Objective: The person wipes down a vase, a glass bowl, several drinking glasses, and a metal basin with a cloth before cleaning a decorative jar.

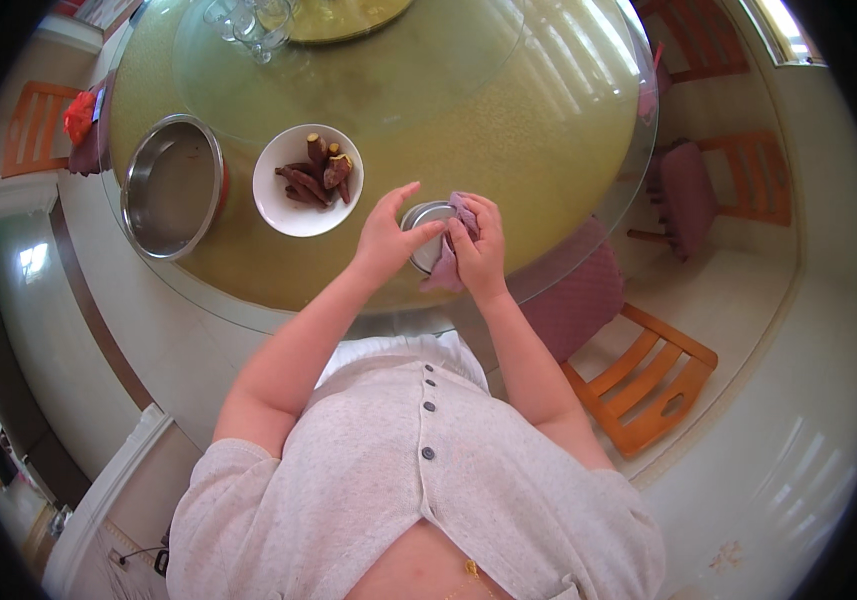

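Near the table's front edge, my left hand [386, 238] is curled along the left side of a small round metal container [426, 214]. Its thumb lies across the top and its index finger sticks out past the rim. On the container's other side, my right hand [482, 250] is closed on a mauve cloth [442, 273] and presses it to the rim. The container's underside is hidden. Left of my hands stands a white bowl [270, 205] with several reddish-brown sweet potatoes [313, 182] in it.
A large steel basin [216, 160] holding cloudy liquid stands at the left of the round glass-topped table [448, 120]. Drinking glasses [258, 28] are at the far left, beside a turntable [348, 22]. A wooden chair [638, 375] is at the near right, with more chairs [693, 190] beyond.
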`<state>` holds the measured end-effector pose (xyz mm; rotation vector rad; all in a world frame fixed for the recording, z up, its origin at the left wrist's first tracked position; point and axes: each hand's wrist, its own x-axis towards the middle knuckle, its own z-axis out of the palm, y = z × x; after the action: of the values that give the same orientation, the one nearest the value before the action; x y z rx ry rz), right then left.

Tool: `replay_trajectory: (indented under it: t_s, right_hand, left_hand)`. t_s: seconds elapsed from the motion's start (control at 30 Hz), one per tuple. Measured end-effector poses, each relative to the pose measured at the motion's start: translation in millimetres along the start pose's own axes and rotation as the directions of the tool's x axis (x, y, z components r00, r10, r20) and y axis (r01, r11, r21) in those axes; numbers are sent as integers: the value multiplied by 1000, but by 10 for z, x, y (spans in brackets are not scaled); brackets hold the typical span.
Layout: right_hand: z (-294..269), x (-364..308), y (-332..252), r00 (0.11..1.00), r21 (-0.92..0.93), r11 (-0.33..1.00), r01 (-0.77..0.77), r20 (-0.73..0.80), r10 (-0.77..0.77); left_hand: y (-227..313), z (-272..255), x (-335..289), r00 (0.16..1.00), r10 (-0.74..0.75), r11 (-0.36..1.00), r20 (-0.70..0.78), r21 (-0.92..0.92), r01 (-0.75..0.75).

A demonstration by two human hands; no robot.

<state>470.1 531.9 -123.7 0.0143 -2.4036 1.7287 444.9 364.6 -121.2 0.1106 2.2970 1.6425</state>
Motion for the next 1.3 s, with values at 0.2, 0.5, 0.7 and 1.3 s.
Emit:
replay_trajectory:
  t_s: [0.2, 0.5, 0.7, 1.3]
  right_hand:
    - [-16, -7, 28, 1000, -22, 1000, -15, 14, 16]
    - [-93, 343, -18, 951, 9, 1000, -14, 308, 11]
    - [4, 744, -219, 716, -75, 995, 65, 698, 6]
    - [-113, -73, 79, 994, -40, 999, -5, 106, 9]
  left_hand:
    - [-173, 318, -322, 981, -152, 984, -118, -108, 140]
    - [-248, 339, -345, 987, -160, 928, -22, -344, 142]
    - [-248, 377, -323, 992, -103, 895, -68, -441, 62]
    - [-269, 608, -321, 968, -175, 818, -179, -574, 42]
